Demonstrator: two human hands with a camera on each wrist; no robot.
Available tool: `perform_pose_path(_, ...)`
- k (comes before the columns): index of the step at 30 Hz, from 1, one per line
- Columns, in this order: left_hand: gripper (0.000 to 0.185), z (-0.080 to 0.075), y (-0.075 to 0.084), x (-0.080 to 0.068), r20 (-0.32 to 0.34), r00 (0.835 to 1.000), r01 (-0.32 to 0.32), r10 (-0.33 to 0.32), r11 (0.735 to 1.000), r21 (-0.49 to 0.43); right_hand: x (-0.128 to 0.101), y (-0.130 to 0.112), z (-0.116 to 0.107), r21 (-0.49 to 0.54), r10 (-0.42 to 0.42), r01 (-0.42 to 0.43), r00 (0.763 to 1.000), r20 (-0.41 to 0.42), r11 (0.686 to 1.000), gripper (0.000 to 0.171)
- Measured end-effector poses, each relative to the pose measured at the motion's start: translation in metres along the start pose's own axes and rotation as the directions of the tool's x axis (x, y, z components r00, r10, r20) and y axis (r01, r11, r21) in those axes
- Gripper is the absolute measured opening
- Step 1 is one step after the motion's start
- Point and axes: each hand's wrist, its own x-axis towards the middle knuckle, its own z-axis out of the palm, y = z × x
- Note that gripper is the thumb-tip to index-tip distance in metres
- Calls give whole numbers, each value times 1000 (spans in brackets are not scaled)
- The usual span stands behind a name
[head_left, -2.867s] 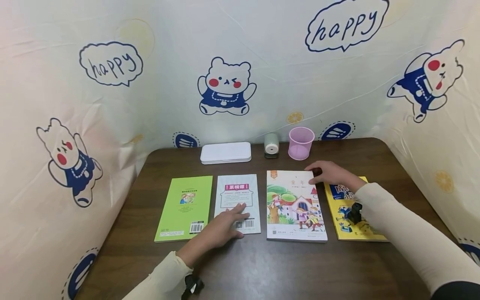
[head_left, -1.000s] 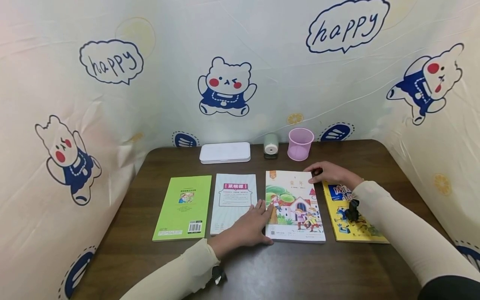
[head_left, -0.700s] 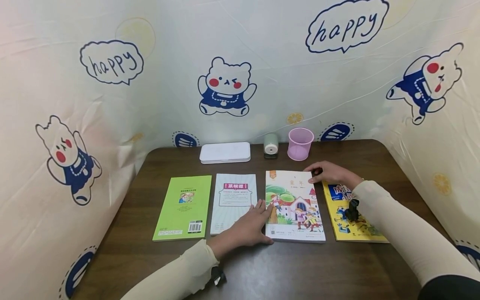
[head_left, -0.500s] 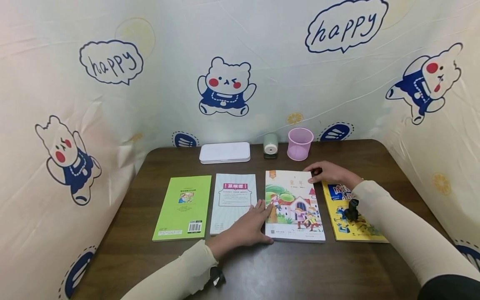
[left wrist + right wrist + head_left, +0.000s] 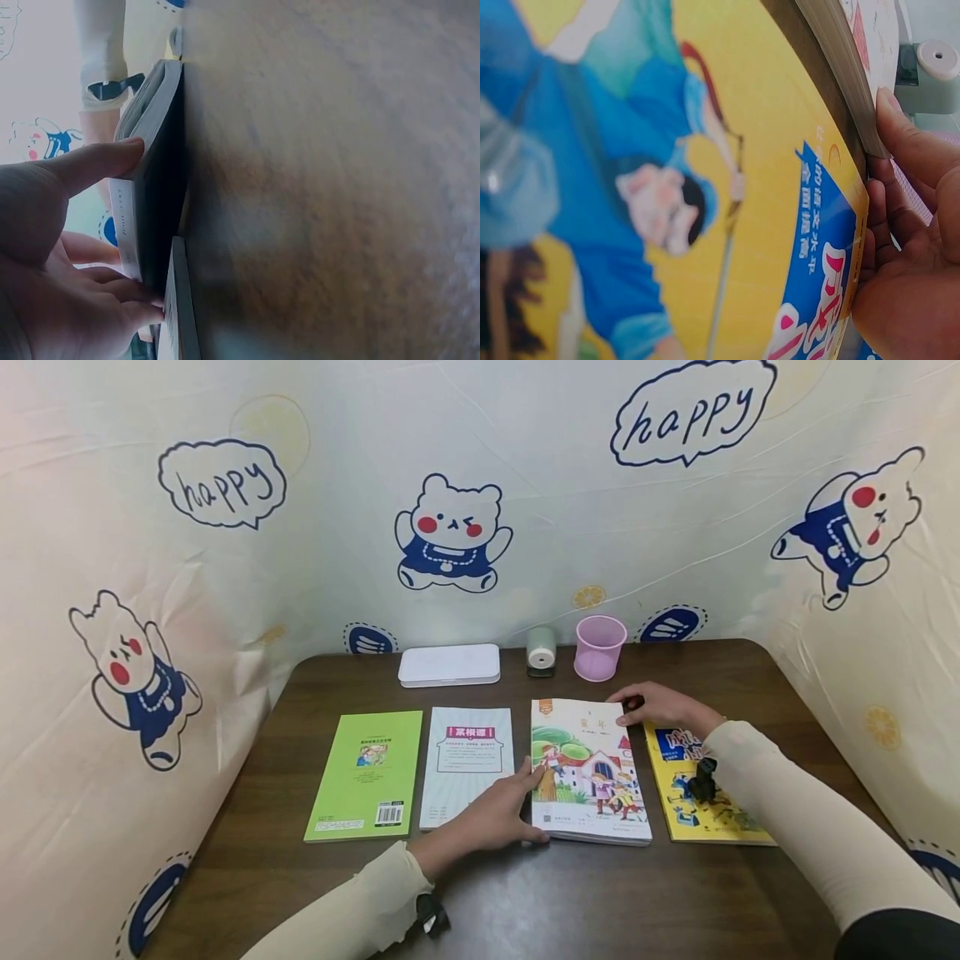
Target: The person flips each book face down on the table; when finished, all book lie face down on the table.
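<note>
A white storybook (image 5: 588,768), its cover drawn with children and a house, lies third from the left in a row of books. Its left and lower edges are gripped by my left hand (image 5: 491,814). In the left wrist view the thumb (image 5: 112,161) is at the page edges and the other fingers are at the spine; a dark gap shows beneath the book. With my right hand (image 5: 663,706) I pinch its upper right corner; the right wrist view shows the thumb (image 5: 900,124) on the cover and fingers below. A yellow book (image 5: 686,793) lies partly under the right forearm.
A pale blue book (image 5: 468,777) and a green book (image 5: 367,777) lie to the left, the blue one partly behind the left hand. Along the back of the brown table (image 5: 600,902) stand a white case (image 5: 450,666), a green pencil sharpener (image 5: 542,650) and a pink cup (image 5: 600,647).
My left hand has moved right from the pale blue book to the white storybook, and its fingers have just curled in at the edge. The storybook's left side has risen slightly. My right hand stays put.
</note>
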Motion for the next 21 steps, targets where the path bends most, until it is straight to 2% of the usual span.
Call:
perform_pose_path(15, 100, -2, -2, -3, -41, 999, -29, 23, 989, -148, -2, -5, 1, 6, 18, -18, 1000, -1, 1000, 46)
perform_pose_path(19, 99, -2, -2, -4, -64, 998, -34, 21, 975, -221, -3, -5, 1, 11, 19, -19, 1000, 1, 1000, 46)
perform_pose_path(21, 100, -2, -1, -3, -69, 997, -36, 17, 957, -288, -2, -5, 1, 15, 20, -20, 1000, 2, 1000, 45)
